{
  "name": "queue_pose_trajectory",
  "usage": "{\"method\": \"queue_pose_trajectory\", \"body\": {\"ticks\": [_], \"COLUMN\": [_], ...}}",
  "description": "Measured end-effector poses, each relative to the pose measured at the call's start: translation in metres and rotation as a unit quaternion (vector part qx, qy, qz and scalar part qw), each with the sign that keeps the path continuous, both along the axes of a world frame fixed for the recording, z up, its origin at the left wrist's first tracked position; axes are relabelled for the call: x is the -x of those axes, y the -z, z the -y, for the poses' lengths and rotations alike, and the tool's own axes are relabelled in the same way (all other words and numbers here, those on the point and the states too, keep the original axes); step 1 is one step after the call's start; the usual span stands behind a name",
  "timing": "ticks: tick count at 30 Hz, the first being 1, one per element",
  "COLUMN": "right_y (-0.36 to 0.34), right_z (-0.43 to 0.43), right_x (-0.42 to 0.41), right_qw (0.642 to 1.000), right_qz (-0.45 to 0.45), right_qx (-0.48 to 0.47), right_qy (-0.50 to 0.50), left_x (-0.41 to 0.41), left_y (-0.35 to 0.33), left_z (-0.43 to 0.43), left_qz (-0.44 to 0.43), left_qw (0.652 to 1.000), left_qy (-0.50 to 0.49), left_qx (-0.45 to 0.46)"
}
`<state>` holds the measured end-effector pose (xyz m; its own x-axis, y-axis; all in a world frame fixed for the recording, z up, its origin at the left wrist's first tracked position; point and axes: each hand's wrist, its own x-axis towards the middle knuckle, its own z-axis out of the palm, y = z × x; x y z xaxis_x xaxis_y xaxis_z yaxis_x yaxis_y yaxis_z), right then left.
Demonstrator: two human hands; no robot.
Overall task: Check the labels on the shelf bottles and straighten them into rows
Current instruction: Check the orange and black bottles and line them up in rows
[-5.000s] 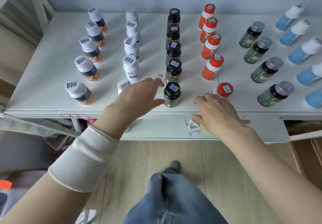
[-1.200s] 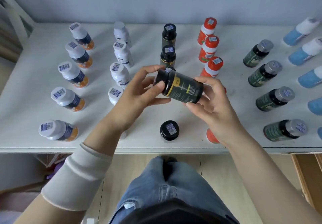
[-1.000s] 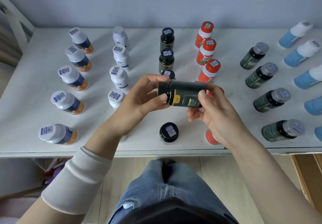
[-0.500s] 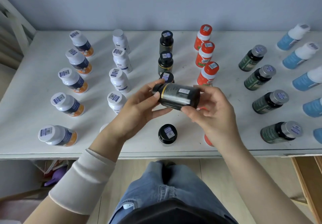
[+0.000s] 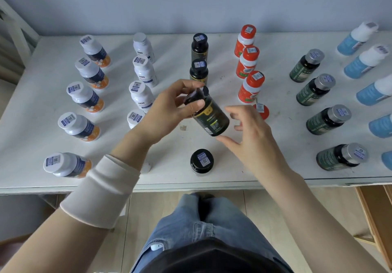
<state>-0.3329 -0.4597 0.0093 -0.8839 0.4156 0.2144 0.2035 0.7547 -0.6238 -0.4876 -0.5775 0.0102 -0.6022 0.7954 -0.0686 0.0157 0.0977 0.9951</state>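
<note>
A black bottle with a yellow band [image 5: 210,117] hangs tilted above the middle of the white shelf top [image 5: 38,103], cap end up and to the left. My left hand [image 5: 167,111] grips it round the cap and neck. My right hand [image 5: 252,137] is just right of it with fingers spread; only the thumb tip is near the bottle's base. Behind stand two black bottles [image 5: 199,70] in a line, and another black one [image 5: 202,161] stands near the front edge. A further black cap shows just behind the held bottle.
Columns of upright bottles stand on the shelf: white-capped orange-based ones [image 5: 84,96] far left, white ones [image 5: 142,69], red ones [image 5: 247,62], green ones [image 5: 316,90], blue ones [image 5: 364,62] far right. A red cap [image 5: 262,110] sits behind my right hand. A wall is at the back.
The black bottle has swung from lying level between both hands to tilted, cap up-left. My right hand has let go and opened; my left hand keeps its grip.
</note>
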Motion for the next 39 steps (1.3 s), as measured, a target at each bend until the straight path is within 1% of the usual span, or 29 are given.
{"method": "queue_pose_trajectory", "body": {"ticks": [2,5,7,10,16,20,21,23,25,27,31,32,34,37,39], "right_y": [-0.006,-0.014,-0.016,-0.017,-0.018,-0.020,-0.022,-0.024,-0.026,-0.026,-0.023,-0.024,-0.022,-0.016,-0.010], "right_z": [-0.008,-0.016,-0.019,-0.021,-0.020,-0.022,-0.024,-0.028,-0.032,-0.036,-0.044,-0.047,-0.053,-0.063,-0.068], "right_x": [0.001,0.008,0.013,0.019,0.024,0.027,0.027,0.030,0.034,0.040,0.054,0.057,0.060,0.062,0.064], "right_qw": [0.998,0.993,0.989,0.986,0.982,0.981,0.981,0.980,0.980,0.977,0.970,0.969,0.969,0.975,0.987], "right_qz": [0.042,0.093,0.118,0.142,0.164,0.169,0.171,0.173,0.172,0.184,0.217,0.220,0.224,0.203,0.161], "right_qx": [-0.039,-0.077,-0.084,-0.088,-0.092,-0.092,-0.091,-0.090,-0.094,-0.100,-0.112,-0.109,-0.102,-0.082,-0.016], "right_qy": [0.006,0.005,0.002,0.000,0.010,0.019,0.023,0.030,0.030,0.026,0.006,-0.001,-0.018,-0.031,-0.019], "left_x": [0.003,0.001,0.000,-0.002,-0.007,-0.005,-0.003,0.004,0.015,0.026,0.038,0.039,0.041,0.045,0.046], "left_y": [0.004,0.018,0.027,0.038,0.046,0.048,0.045,0.036,0.024,0.019,0.024,0.025,0.026,0.025,0.017], "left_z": [0.000,-0.002,-0.004,-0.007,-0.008,-0.007,-0.007,-0.008,-0.012,-0.021,-0.045,-0.050,-0.053,-0.048,-0.039], "left_qz": [-0.114,-0.243,-0.299,-0.336,-0.340,-0.331,-0.329,-0.342,-0.362,-0.377,-0.386,-0.388,-0.390,-0.370,-0.317], "left_qw": [0.991,0.961,0.942,0.927,0.927,0.929,0.932,0.936,0.928,0.918,0.882,0.873,0.868,0.888,0.916], "left_qy": [0.046,0.076,0.094,0.108,0.080,0.094,0.079,0.011,-0.048,-0.056,0.031,0.040,0.037,-0.007,-0.067], "left_qx": [0.049,0.106,0.120,0.125,0.135,0.136,0.126,0.085,0.066,0.105,0.270,0.292,0.305,0.273,0.235]}}
